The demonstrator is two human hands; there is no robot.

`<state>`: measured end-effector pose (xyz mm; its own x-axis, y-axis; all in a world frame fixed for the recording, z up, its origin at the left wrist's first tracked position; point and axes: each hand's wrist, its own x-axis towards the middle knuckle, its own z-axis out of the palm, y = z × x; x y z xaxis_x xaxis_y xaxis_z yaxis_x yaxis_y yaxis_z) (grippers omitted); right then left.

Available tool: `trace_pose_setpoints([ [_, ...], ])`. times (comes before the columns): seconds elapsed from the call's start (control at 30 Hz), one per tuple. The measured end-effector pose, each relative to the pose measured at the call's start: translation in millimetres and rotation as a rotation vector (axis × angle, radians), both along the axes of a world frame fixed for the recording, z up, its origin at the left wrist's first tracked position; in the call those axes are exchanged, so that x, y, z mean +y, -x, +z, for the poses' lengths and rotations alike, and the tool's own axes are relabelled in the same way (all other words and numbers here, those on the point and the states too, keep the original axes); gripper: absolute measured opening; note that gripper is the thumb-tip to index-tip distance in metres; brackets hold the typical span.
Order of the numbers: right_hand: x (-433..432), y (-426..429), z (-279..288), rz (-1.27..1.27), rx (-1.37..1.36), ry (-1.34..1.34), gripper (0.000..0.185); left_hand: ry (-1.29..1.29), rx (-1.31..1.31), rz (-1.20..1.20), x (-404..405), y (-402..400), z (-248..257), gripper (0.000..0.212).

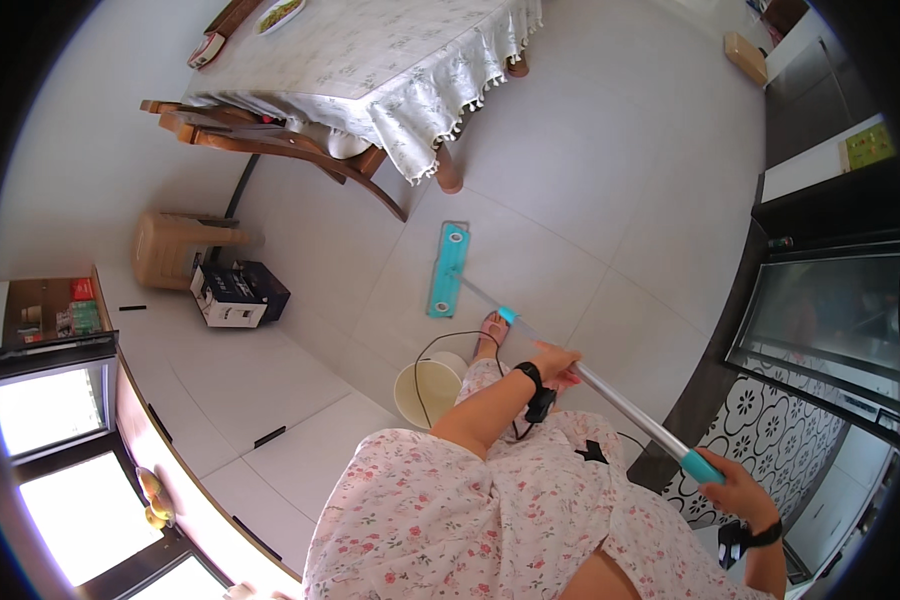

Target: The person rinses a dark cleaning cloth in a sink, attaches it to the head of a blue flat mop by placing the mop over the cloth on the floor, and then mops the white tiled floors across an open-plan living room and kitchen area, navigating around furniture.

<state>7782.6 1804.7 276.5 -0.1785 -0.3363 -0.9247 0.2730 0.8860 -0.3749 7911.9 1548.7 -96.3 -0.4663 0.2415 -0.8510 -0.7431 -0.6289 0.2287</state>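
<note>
A flat mop with a turquoise head (448, 271) rests on the pale tiled floor. Its silver pole (630, 409) slants up towards me, with a turquoise joint on the lower part. My left hand (557, 363) is closed around the middle of the pole. At the upper end, my right hand (740, 489) grips the turquoise handle (700, 466). Both wrists wear black bands with small devices. Beside my left leg stands a cream bucket (439, 379), partly hidden by my arm and clothing; a dark cable passes across it.
A table with a tasselled tablecloth (412, 112) and a wooden chair (292, 142) stand ahead. Leftwards are a tan plastic stool (169, 247), a dark box-like bag (232, 292) and white cabinets (262, 382). A black-framed glass door (832, 307) is at right. My pink slipper (493, 330) is near the mop head.
</note>
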Motion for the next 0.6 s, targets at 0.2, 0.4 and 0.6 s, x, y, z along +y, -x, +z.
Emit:
trace_pose_setpoints([
  [0.2, -31.2, -17.3, 1.0, 0.353, 0.357, 0.122, 0.057, 0.446, 0.48, -0.248, -29.5, -4.0, 17.0, 0.025],
  [0.4, -124.4, -44.5, -68.3, 0.455, 0.56, 0.332, 0.058, 0.425, 0.016, 0.328, -159.5, -16.8, 16.0, 0.054],
  [0.6, -180.6, -33.4, -151.8, 0.56, 0.7, 0.472, 0.061, 1.545, 0.055, 0.944, -433.0, -121.5, 147.2, 0.093],
])
